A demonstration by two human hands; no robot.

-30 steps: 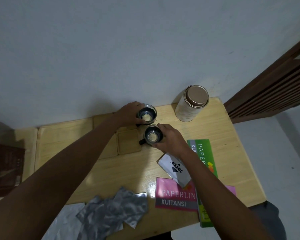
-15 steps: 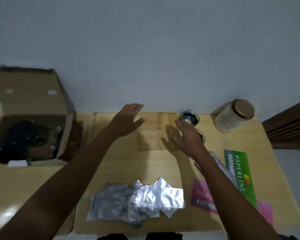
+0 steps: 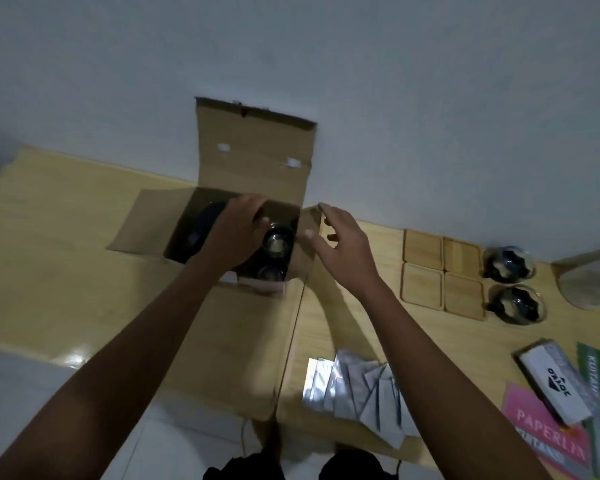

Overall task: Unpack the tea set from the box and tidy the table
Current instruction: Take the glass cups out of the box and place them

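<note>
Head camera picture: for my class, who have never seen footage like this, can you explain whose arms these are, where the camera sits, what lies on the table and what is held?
The camera is worn on a person's head, looking down at their own bare arms. The left hand reaches into an open cardboard box, beside a glass cup inside; whether it grips anything is unclear. The right hand hovers open, empty, by the box's side flap. On the wooden table lie four wooden coasters, two glass cups, silver foil sachets and receipt books.
</note>
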